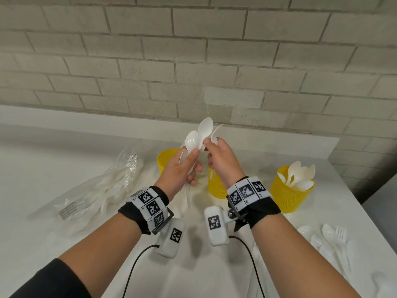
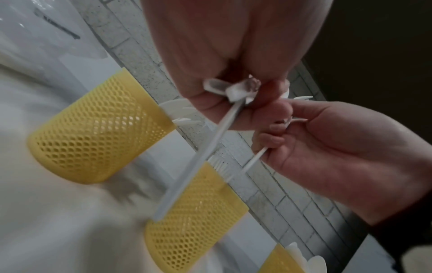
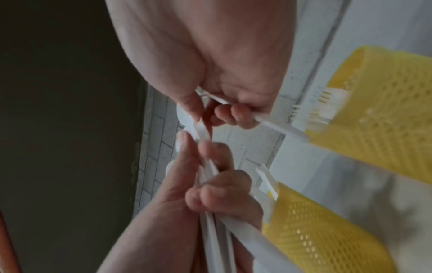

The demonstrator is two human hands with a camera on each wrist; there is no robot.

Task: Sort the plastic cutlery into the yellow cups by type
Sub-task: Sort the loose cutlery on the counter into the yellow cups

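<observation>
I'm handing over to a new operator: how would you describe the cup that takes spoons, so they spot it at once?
Look at the white counter under the brick wall, where three yellow mesh cups stand in a row. The spoon cup is the rightmost one, to the right of the right hand. It alone has white spoon bowls sticking up above its rim.

Three cups stand in a row on the bench (image 1: 64, 244) before the wall (image 1: 193, 61): the left cup (image 1: 164, 161), middle cup (image 1: 216, 188) and right cup (image 1: 287, 195), spoons (image 1: 300, 175) in the last. A bag (image 1: 103, 190) lies left; loose cutlery (image 1: 330, 239) lies at near right.
</observation>
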